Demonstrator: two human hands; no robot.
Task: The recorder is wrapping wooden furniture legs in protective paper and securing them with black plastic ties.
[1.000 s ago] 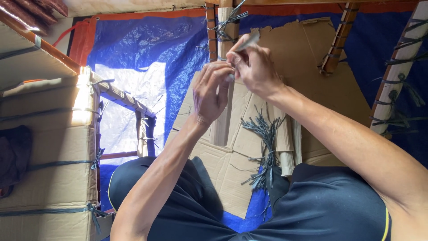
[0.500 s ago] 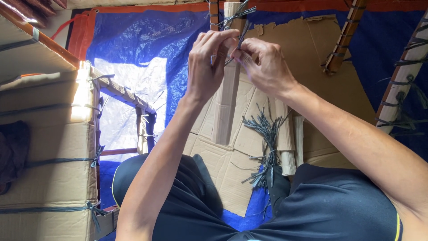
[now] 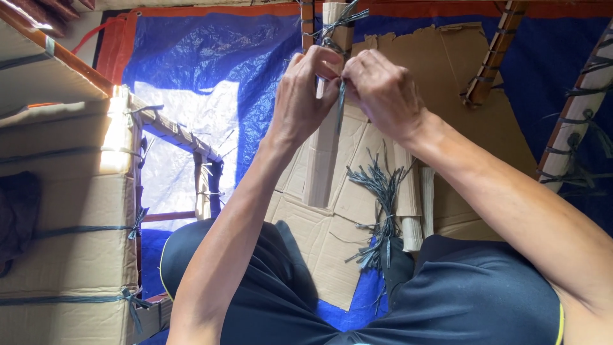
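Observation:
My left hand (image 3: 305,96) and my right hand (image 3: 382,92) meet at a rolled cardboard strip (image 3: 322,156) that stands against a wooden bar (image 3: 306,25). Both hands pinch a dark grey plastic string (image 3: 340,102) wrapped around the strip, and one end hangs down between them. Above my fingers sits a tied knot of the same string (image 3: 335,22). A bundle of cut grey strings (image 3: 380,211) lies on the flat cardboard sheet (image 3: 319,243) near my knees.
A blue tarp (image 3: 211,70) covers the floor. A cardboard box bound with strings (image 3: 70,211) stands at the left. More wooden bars with string ties (image 3: 488,54) (image 3: 575,108) lean at the right. Other cardboard rolls (image 3: 412,204) lie beside the bundle.
Both hands rose from lower on the strip to just under the upper knot. The string end that stuck up from my right fingers now hangs down between the hands.

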